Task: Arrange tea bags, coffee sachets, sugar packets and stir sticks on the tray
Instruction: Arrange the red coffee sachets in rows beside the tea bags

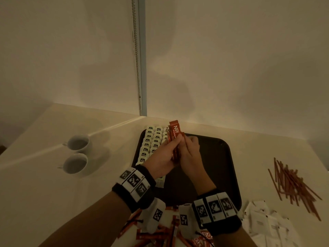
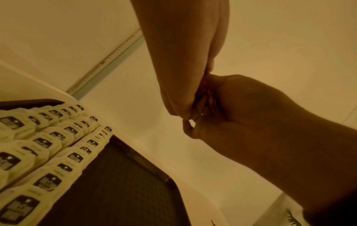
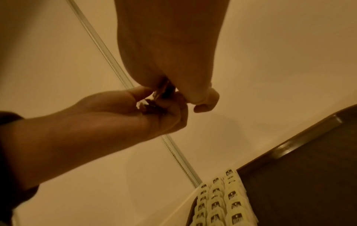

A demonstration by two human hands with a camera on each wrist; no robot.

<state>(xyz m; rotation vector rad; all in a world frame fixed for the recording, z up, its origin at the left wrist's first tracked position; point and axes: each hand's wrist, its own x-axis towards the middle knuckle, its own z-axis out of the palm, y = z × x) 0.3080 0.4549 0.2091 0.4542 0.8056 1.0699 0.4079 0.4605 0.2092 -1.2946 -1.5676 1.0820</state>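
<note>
Both hands hold a bundle of red coffee sachets (image 1: 174, 135) upright above the dark tray (image 1: 219, 157). My left hand (image 1: 164, 154) grips the bundle from the left and my right hand (image 1: 189, 150) pinches it from the right. Cream tea bags (image 1: 152, 143) stand in rows along the tray's left side. In the left wrist view the left hand (image 2: 185, 76) meets the right hand (image 2: 241, 114) over the tea bags (image 2: 44, 145). In the right wrist view the sachet ends (image 3: 164, 91) show between the right hand (image 3: 173, 53) and the left hand (image 3: 119, 114).
Two white cups (image 1: 78, 142) (image 1: 75, 164) stand on the table left of the tray. Red stir sticks (image 1: 292, 184) lie in a loose pile at the right. White sugar packets (image 1: 267, 227) are scattered at the lower right, and loose coffee sachets (image 1: 156, 236) lie near the front edge.
</note>
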